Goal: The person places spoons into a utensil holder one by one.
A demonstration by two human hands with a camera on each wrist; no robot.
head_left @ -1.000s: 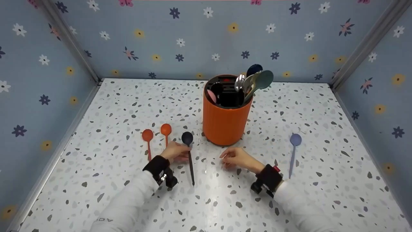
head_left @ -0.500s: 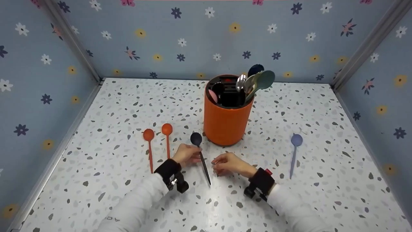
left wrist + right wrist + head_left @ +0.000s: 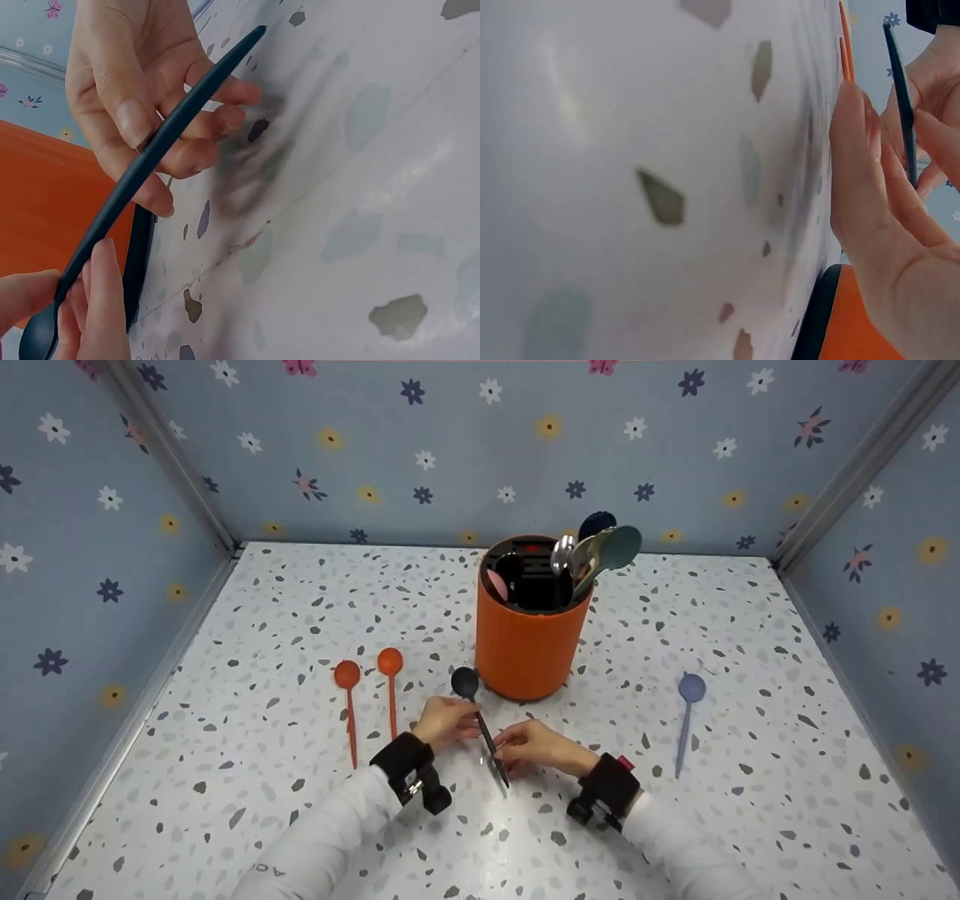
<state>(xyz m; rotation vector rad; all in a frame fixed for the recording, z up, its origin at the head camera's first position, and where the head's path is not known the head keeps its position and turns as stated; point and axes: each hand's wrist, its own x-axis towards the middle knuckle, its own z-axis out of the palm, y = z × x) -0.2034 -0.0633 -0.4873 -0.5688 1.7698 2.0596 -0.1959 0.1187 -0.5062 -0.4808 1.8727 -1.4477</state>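
A dark spoon [image 3: 466, 683] is held tilted close over the table, its bowl toward the orange holder. My left hand [image 3: 447, 721] pinches its handle just below the bowl, thumb on one side and fingers on the other in the left wrist view. Farther down the handle is my right hand [image 3: 534, 746], its thumb [image 3: 133, 120] against the handle and its fingers around the other side. The handle's narrow end [image 3: 255, 37] sticks out past the right hand. Left of the hands lie a red-orange spoon [image 3: 347, 675] and an orange spoon [image 3: 390, 661].
The orange utensil holder [image 3: 529, 656] stands upright behind the hands, with several utensils in its black slotted top, including a green-grey spoon [image 3: 621, 547] and a metal one [image 3: 562, 556]. A lavender spoon [image 3: 691, 688] lies at the right. Flowered panels [image 3: 465, 442] enclose the table.
My left hand has moved right with the dark spoon, which has tilted so its lower end points right. My right hand has shifted slightly left and down and now meets the handle.
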